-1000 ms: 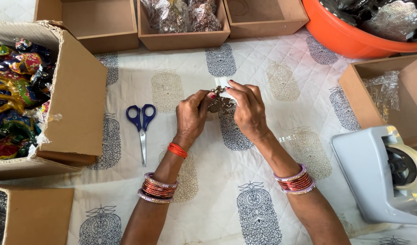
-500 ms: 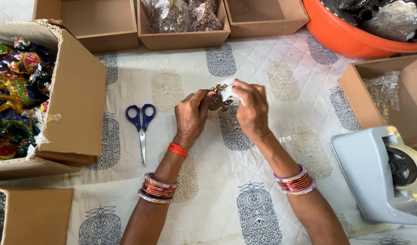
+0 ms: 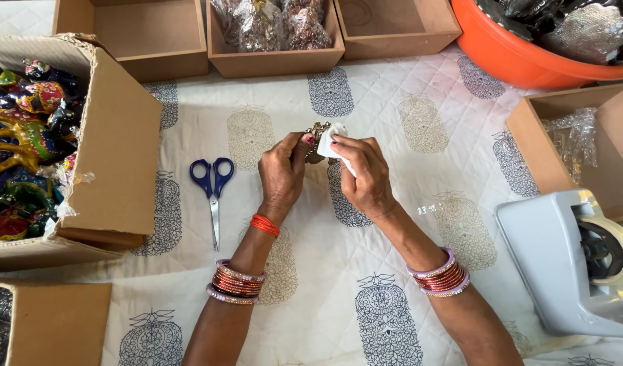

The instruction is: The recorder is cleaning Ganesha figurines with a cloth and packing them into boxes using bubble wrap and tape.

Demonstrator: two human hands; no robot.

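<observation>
Just above the middle of the frame, your left hand (image 3: 282, 171) is closed around a small metallic ornament (image 3: 317, 135), pinching it over the bench (image 3: 393, 102). Your right hand (image 3: 365, 173) grips a white slip of paper (image 3: 336, 141) that touches the ornament. Blue-handled scissors (image 3: 213, 193) lie left of your hands, and a grey tape dispenser (image 3: 569, 264) sits at the lower right.

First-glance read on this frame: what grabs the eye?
Dead centre, the left hand and right hand pinch a small metal trinket and a white slip above the printed cloth. Blue scissors lie to the left, beside a cardboard box of bright figurines. An orange tub fills the top right corner.
</observation>
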